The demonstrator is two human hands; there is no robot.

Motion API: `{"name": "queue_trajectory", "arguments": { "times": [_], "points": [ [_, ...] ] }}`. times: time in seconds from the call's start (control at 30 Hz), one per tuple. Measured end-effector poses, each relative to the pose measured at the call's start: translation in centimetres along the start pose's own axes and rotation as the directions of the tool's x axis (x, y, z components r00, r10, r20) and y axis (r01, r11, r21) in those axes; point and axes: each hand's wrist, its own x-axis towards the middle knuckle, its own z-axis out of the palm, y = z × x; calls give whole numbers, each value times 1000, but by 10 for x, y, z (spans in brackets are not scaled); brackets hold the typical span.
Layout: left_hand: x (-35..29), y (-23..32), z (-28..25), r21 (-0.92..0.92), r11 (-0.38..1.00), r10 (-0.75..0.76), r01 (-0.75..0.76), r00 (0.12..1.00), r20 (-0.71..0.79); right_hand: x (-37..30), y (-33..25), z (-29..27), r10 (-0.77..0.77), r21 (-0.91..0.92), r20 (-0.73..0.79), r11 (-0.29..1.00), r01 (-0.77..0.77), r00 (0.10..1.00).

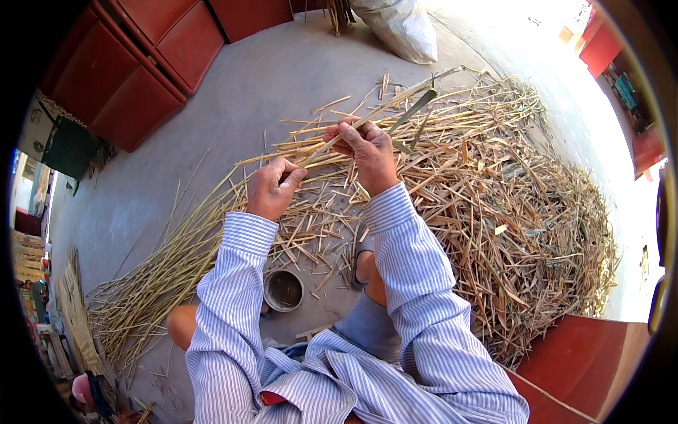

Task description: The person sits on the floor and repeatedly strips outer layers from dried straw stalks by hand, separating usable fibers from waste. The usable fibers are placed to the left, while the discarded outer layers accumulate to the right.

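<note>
Between my two hands runs a long dry reed stalk [327,149], slanting up to the right with narrow green leaves [415,112] near its far end. My left hand [274,185] is closed round its lower part, thumb and forefinger together. Farther up, my right hand [365,147] pinches the same stalk between thumb and fingers. Below and beyond the hands lie more straw-coloured stalks [452,113]. A bundle of thin, bare greenish stalks [166,265] spreads to the left of my left arm.
A big heap of dry leaves and husks [522,219] covers the right side. Short stalk pieces [307,237] litter the floor around a small round metal bowl [284,290]. Red cabinets [134,71] stand at the far left, a white sack [399,28] at the back.
</note>
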Motion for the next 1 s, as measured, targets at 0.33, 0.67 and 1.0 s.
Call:
{"name": "queue_trajectory", "arguments": {
  "times": [0.33,0.67,1.0],
  "points": [
    [-6,8,1,295,921,284,-255,957,-59,6,6,-4,-36,-163,-287,987,-12,957],
    [-19,-1,-19,134,988,75,-78,997,30,-11,-26,-16,74,35,160,996,-81,984],
    [-20,6,-16,103,988,123,-118,992,-43,-9,-16,-5,-72,-217,-94,975,50,993]
  ]
}}
